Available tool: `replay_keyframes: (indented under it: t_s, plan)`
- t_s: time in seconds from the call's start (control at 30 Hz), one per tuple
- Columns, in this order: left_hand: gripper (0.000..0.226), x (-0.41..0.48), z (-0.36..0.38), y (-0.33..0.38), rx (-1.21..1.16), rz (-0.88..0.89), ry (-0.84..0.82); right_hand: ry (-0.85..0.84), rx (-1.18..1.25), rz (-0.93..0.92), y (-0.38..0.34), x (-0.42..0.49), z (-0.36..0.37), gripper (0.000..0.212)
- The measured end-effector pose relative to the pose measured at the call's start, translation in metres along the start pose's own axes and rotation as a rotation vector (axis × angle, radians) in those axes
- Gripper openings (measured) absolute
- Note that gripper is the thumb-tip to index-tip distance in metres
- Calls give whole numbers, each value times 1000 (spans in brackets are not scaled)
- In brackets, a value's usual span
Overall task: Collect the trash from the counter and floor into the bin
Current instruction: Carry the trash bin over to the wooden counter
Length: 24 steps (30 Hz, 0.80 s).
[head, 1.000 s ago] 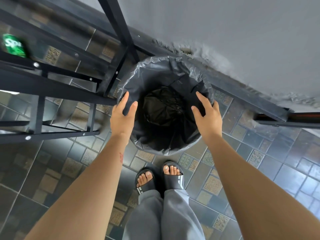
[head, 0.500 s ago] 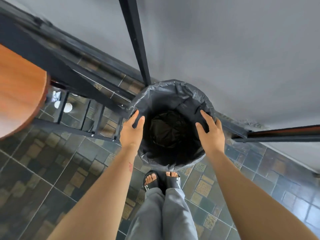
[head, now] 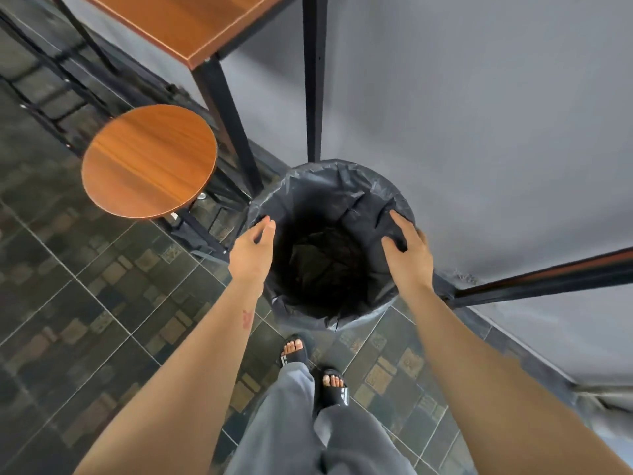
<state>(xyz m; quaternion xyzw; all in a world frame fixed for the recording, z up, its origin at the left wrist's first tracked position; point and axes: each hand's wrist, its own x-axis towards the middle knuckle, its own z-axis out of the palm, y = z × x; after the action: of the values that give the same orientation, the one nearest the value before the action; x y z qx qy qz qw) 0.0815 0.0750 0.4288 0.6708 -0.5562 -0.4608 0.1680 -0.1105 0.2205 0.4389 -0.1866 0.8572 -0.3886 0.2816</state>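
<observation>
A round bin (head: pixel 308 186) lined with a grey-black plastic bag stands in front of my feet, next to the grey wall. Its inside is dark, with crumpled black plastic at the bottom. My left hand (head: pixel 251 250) grips the bin's left rim, thumb and fingers closed over the liner edge. On the right rim, my right hand (head: pixel 409 250) holds on with its thumb inside and its fingers over the liner. No loose trash shows on the floor in view.
A round wooden stool (head: pixel 149 161) stands left of the bin. Above it is a wooden counter top (head: pixel 191 22) on black metal legs (head: pixel 313 80). Another black bar (head: pixel 548 275) juts in from the right. The floor is dark patterned tile.
My view has risen and swung, so the stool and counter top have come into sight. Both hands have closed from hovering at the rim onto it, and my feet look farther below.
</observation>
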Motion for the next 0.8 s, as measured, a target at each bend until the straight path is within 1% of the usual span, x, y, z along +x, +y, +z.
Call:
replay_keyframes:
  t_s: [0.17,0.4,0.53,0.67,0.8]
  plan:
    - [41,-44,-38,1,-90,36,42,-45,40,-86,-29,-32,-19,48]
    - [37,-96,-104,-28,-209,200,178,-167,74,-219,-58,-75,-8,48]
    - [39,-108,-148,-59,-288,229,268,-255,125,-317,-78,-102,26,48]
    - [40,-112,-199,-96,-369,199,366,-356,109,-398,-100,-133,74,49]
    - [42,-108,-262,-129,-446,149,424,-452,97,-457,-130,-165,135,50]
